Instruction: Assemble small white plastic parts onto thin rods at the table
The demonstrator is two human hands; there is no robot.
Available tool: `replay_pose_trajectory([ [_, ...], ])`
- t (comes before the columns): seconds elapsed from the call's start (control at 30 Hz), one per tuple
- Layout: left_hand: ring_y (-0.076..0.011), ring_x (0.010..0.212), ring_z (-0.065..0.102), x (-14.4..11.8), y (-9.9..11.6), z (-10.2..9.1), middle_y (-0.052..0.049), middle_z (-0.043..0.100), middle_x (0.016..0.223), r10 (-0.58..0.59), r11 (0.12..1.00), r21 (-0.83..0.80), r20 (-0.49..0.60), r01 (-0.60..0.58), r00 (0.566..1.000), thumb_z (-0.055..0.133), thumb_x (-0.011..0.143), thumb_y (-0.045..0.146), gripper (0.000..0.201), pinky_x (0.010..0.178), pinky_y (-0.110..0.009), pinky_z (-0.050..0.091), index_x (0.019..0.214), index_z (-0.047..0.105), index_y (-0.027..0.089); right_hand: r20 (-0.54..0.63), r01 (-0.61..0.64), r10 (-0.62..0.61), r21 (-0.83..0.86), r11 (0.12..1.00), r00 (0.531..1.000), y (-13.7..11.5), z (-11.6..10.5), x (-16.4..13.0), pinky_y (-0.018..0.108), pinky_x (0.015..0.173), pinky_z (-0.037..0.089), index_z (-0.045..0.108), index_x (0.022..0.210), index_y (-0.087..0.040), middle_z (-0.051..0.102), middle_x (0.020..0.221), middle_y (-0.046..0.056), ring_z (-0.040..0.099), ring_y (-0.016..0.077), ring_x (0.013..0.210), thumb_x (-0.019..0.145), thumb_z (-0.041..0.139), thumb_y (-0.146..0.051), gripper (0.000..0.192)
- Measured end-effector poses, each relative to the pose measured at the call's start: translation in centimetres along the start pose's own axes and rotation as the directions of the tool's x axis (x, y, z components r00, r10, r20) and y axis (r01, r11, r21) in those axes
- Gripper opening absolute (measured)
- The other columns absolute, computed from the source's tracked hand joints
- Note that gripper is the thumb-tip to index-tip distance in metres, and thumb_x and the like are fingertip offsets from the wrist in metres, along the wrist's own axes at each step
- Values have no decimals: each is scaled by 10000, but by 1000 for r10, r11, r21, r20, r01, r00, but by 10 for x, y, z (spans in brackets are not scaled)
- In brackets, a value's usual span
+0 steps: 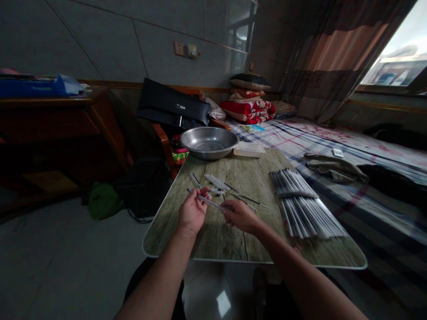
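Observation:
My left hand (192,211) and my right hand (239,215) together hold one thin pen tube (209,202) just above a small wooden table (233,240). The left fingers pinch its far end, the right fingers grip its near end. Just beyond the hands lie a few loose pen parts (216,183) and thin refills (248,199) on the tabletop. To the right of my right hand a big stack of grey-white pen tubes (305,204) lies in rows, a dark band across its upper part.
A steel basin (208,143) and a white plastic tray (249,149) stand at the table's far edge. A chair with a black bag (173,106) stands behind, a wooden desk (50,115) at the left, a bed with folded quilts (250,109) at the right.

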State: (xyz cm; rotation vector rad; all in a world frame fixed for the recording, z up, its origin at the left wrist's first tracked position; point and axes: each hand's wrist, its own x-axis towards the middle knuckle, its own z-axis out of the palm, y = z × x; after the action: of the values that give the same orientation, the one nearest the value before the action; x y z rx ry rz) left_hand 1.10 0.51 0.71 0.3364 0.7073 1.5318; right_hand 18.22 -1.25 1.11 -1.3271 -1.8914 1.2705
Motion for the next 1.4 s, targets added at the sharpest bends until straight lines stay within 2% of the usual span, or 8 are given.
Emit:
replay_pose_trajectory([
  [0.13, -77, 483, 483, -1, 4, 1, 29, 510, 559, -76, 973, -210, 116, 99, 990, 564, 795, 198, 180, 522, -222, 426, 636, 482, 174, 35, 18, -15, -93, 995, 999, -1, 14, 1, 190, 507, 337, 598, 812, -169, 541, 556, -43, 487, 81, 483, 890, 449, -232, 179],
  [0.3, -55, 328, 196, -1, 7, 3, 92, 223, 410, -93, 978, -180, 99, 109, 991, 549, 860, 361, 407, 354, -199, 182, 550, 341, 198, 1, 99, -102, -263, 960, 995, -6, 25, 1, 212, 592, 330, 598, 802, -167, 562, 665, -11, 514, 113, 642, 876, 478, -217, 149],
  [0.53, -56, 313, 158, -4, 4, 13, 90, 203, 379, -69, 963, -260, 38, 76, 997, 548, 882, 366, 465, 342, -214, 119, 534, 290, 196, -36, 84, -97, -266, 960, 995, -6, 28, -2, 220, 593, 301, 559, 760, -171, 497, 650, -19, 442, 114, 617, 887, 449, -227, 177],
  [0.93, -56, 311, 137, -8, -1, 22, 95, 183, 376, -11, 961, -275, 5, 12, 1000, 503, 908, 302, 447, 364, -223, 80, 542, 270, 192, -92, 112, -126, -140, 984, 988, -3, 29, 0, 214, 611, 324, 558, 747, -166, 501, 658, -19, 465, 114, 641, 870, 447, -195, 168],
  [1.07, -53, 314, 148, -9, -2, 20, 93, 191, 383, -17, 965, -260, 48, 29, 999, 518, 900, 306, 449, 358, -217, 92, 540, 277, 190, -74, 122, -138, -188, 974, 988, -3, 26, 0, 213, 594, 309, 535, 724, -170, 498, 660, -22, 462, 109, 641, 871, 456, -208, 172],
  [1.2, -48, 335, 216, -8, -5, 17, 89, 249, 403, -41, 976, -202, 198, 82, 979, 601, 850, 304, 411, 359, -198, 173, 547, 351, 180, 43, 89, -82, -204, 975, 996, -4, 18, -1, 207, 553, 294, 511, 730, -173, 483, 621, -39, 450, 91, 575, 876, 458, -226, 164],
  [1.3, -62, 459, 435, -7, -8, 15, 48, 468, 522, -74, 986, -124, 298, 115, 952, 694, 768, 279, 262, 479, -197, 376, 632, 504, 161, 128, 65, -52, -96, 993, 990, -6, 8, -2, 199, 530, 305, 503, 748, -176, 484, 598, -49, 451, 77, 520, 905, 415, -257, 197],
  [1.4, -134, 767, 604, -7, -11, 13, -33, 656, 853, -116, 990, -37, 318, 135, 941, 738, 714, 248, 196, 736, -276, 487, 855, 638, 156, 101, 153, -144, -87, 984, 984, -8, -7, -4, 201, 540, 304, 535, 702, -162, 462, 604, -47, 429, 77, 549, 871, 482, -262, 203],
])
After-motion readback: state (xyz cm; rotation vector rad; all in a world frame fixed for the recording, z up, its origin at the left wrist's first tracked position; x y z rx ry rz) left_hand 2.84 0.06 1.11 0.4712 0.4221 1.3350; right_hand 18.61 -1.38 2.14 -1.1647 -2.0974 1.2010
